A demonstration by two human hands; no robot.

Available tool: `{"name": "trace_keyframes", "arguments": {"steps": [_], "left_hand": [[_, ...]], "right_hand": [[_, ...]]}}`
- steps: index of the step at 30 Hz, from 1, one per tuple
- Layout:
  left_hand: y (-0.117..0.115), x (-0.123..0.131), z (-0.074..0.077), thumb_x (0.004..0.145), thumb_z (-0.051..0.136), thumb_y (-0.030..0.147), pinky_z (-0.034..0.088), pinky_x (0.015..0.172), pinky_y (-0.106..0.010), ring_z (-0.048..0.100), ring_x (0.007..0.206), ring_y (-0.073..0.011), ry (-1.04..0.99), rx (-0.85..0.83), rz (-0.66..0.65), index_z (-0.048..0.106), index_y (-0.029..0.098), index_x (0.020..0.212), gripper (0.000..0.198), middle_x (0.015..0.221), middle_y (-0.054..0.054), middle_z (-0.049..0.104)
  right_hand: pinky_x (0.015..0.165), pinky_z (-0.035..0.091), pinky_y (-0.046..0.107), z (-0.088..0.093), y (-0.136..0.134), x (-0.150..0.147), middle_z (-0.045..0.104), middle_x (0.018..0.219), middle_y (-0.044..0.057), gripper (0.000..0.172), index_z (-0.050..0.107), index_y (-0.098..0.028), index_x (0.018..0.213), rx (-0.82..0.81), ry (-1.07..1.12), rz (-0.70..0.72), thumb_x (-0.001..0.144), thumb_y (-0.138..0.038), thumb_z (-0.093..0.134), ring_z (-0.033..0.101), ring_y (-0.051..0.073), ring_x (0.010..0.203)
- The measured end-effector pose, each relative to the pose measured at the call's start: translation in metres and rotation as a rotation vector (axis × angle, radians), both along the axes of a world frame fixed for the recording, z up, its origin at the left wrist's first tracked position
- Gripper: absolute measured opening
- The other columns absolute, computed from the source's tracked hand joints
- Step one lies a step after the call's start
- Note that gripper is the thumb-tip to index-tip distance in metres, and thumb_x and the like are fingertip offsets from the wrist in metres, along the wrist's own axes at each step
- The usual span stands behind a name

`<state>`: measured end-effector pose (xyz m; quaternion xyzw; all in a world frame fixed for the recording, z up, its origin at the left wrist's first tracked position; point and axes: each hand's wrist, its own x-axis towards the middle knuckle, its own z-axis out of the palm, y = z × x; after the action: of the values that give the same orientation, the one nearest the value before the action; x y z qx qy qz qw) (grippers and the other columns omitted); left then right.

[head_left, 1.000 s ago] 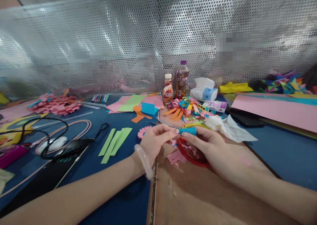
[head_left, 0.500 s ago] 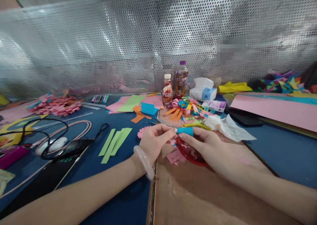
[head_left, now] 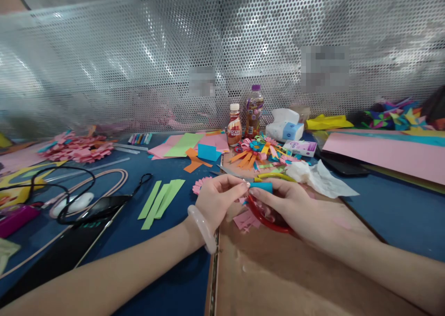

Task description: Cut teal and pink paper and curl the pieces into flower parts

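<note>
Between my two hands is a small rolled piece of blue paper (head_left: 262,186), held just above the brown board. My left hand (head_left: 219,196) pinches its left end between thumb and fingertips. The thumb and fingers of my right hand (head_left: 287,200) close on the roll from the other side. Beneath them lie scissors with red and yellow handles (head_left: 266,221), partly hidden by my right hand. Pink paper strips (head_left: 246,219) lie under the roll. A pink paper flower (head_left: 200,185) sits just behind my left hand.
Green paper strips (head_left: 162,203) and a black phone (head_left: 69,246) lie on the left. Behind my hands are a pile of paper flowers (head_left: 259,151), a coffee bottle (head_left: 234,128), a drink bottle (head_left: 254,114) and a tissue pack (head_left: 285,125). Crumpled tissue (head_left: 321,179) lies at right.
Both hands stay in nearly the same place. The blue paper roll has turned slightly between my fingers and looks a little narrower.
</note>
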<state>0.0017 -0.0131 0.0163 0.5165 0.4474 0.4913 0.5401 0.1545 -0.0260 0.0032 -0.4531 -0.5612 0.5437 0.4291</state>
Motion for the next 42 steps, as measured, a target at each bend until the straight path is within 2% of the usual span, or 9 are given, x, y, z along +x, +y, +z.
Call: {"name": "trace_keyframes", "arguments": {"steps": [13,17,22,26,28,30,35,38,42], "left_hand": [[0.003,-0.001,-0.001,0.063,0.068,0.026,0.041,0.053,-0.022,0.051,0.053,-0.0086,-0.044,0.027,0.14,0.059,0.015,0.063,0.014,0.06,0.002,0.06],[0.004,-0.001,-0.003,0.065,0.066,0.029,0.04,0.051,-0.021,0.051,0.052,-0.0087,-0.052,0.009,0.055,0.058,0.015,0.066,0.016,0.059,0.002,0.058],[0.007,-0.001,-0.005,0.07,0.064,0.034,0.041,0.054,-0.022,0.052,0.054,-0.0092,0.068,0.037,-0.102,0.061,0.015,0.072,0.019,0.06,0.001,0.059],[0.01,-0.003,-0.005,0.07,0.064,0.034,0.041,0.053,-0.021,0.051,0.053,-0.0086,0.087,0.064,-0.017,0.06,0.015,0.067,0.02,0.058,0.001,0.058],[0.011,-0.004,-0.005,0.07,0.064,0.034,0.041,0.052,-0.02,0.051,0.054,-0.0086,0.045,0.047,0.043,0.061,0.015,0.069,0.02,0.06,0.001,0.059],[0.012,-0.005,-0.006,0.069,0.065,0.035,0.04,0.05,-0.019,0.051,0.054,-0.0082,0.003,0.024,0.076,0.06,0.015,0.07,0.02,0.061,0.002,0.059],[0.013,-0.005,-0.007,0.068,0.066,0.034,0.04,0.05,-0.018,0.051,0.055,-0.0081,-0.028,0.025,0.085,0.06,0.014,0.07,0.021,0.06,0.001,0.059],[0.013,-0.004,-0.008,0.068,0.066,0.035,0.039,0.05,-0.018,0.051,0.055,-0.0084,-0.03,0.05,0.1,0.06,0.014,0.07,0.022,0.059,0.001,0.057],[0.013,-0.003,-0.008,0.068,0.065,0.035,0.039,0.049,-0.018,0.051,0.054,-0.0082,-0.034,0.048,0.112,0.06,0.014,0.068,0.022,0.059,0.001,0.057]], "right_hand": [[0.034,0.018,0.018,0.0,0.002,0.0,0.04,0.043,-0.007,0.033,0.055,-0.015,0.071,-0.028,0.008,0.034,0.074,-0.048,0.058,0.029,0.004,0.036],[0.035,0.019,0.019,0.0,0.0,0.001,0.039,0.043,-0.007,0.033,0.052,-0.017,0.066,-0.018,-0.059,0.012,0.074,-0.049,0.057,0.03,0.005,0.037],[0.038,0.024,0.02,0.0,-0.002,0.0,0.043,0.047,-0.006,0.03,0.053,-0.017,0.063,0.065,-0.187,-0.005,0.076,-0.045,0.056,0.034,0.006,0.04],[0.043,0.031,0.023,-0.001,0.004,0.004,0.051,0.053,-0.003,0.034,0.059,-0.019,0.07,0.133,-0.228,-0.04,0.081,-0.048,0.045,0.043,0.01,0.045],[0.057,0.039,0.025,0.0,0.011,0.011,0.062,0.073,0.001,0.029,0.063,-0.022,0.084,0.268,-0.347,-0.093,0.084,-0.043,0.043,0.054,0.014,0.064],[0.066,0.041,0.028,0.001,0.018,0.02,0.064,0.088,0.003,0.023,0.064,-0.023,0.091,0.388,-0.548,-0.043,0.082,-0.038,0.048,0.056,0.018,0.077],[0.07,0.041,0.032,-0.006,0.027,0.033,0.059,0.097,0.01,0.021,0.065,-0.018,0.086,0.58,-1.027,0.016,0.07,-0.031,0.061,0.054,0.022,0.083],[0.079,0.039,0.037,-0.012,0.026,0.034,0.057,0.106,0.011,0.028,0.062,-0.018,0.096,0.68,-1.159,-0.029,0.072,-0.031,0.059,0.05,0.027,0.096],[0.082,0.037,0.044,-0.018,0.029,0.036,0.056,0.107,0.013,0.041,0.06,-0.017,0.105,0.732,-1.243,-0.102,0.074,-0.043,0.055,0.045,0.032,0.102]]}}
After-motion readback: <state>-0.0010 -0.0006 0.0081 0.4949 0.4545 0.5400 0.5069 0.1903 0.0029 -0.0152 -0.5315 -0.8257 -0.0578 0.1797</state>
